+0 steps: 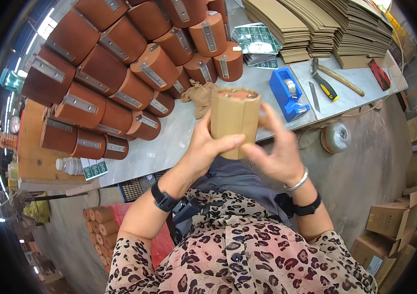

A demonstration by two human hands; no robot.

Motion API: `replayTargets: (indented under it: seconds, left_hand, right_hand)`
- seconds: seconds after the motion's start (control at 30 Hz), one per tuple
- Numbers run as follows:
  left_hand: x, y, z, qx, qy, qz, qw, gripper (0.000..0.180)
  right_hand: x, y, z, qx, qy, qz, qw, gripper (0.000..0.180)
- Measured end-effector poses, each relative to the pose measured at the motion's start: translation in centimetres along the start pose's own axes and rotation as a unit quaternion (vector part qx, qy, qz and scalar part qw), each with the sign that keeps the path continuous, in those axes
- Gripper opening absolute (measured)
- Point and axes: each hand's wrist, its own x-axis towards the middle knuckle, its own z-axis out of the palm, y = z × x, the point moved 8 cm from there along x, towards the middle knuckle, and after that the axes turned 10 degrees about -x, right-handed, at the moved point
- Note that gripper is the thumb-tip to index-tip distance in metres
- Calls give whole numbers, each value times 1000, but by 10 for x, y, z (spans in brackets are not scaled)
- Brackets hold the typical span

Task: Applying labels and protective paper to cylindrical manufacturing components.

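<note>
tan cardboard wrap (pixel 234 121), rust-brown cylinders (pixel 120 63), blue tape dispenser (pixel 286 93), leopard-print blouse (pixel 247 255), grey table (pixel 169 142)

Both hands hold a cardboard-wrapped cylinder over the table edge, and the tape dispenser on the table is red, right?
Not quite: the tape dispenser is blue, as the head view shows. The rest holds: left hand and right hand hold the cardboard-wrapped cylinder over the table edge.

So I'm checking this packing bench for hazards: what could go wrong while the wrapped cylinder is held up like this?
The cardboard-wrapped cylinder is held by both hands past the table edge, so a slip might drop it to the floor. The stack of brown cylinders lies sloped and could roll. A blade lies bare beside the tape dispenser.
</note>
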Motion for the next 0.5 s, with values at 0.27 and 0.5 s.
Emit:
replayTargets:
  seconds: [0.27, 0.5]
  left_hand:
    - [103, 3, 42, -3, -131, -20, 991, 71]
    - [144, -11, 59, 70, -171, -58, 981, 70]
  right_hand:
    - [20, 103, -96, -141, 179, 181, 957, 29]
    - [26, 127, -77, -75, 134, 194, 969, 34]
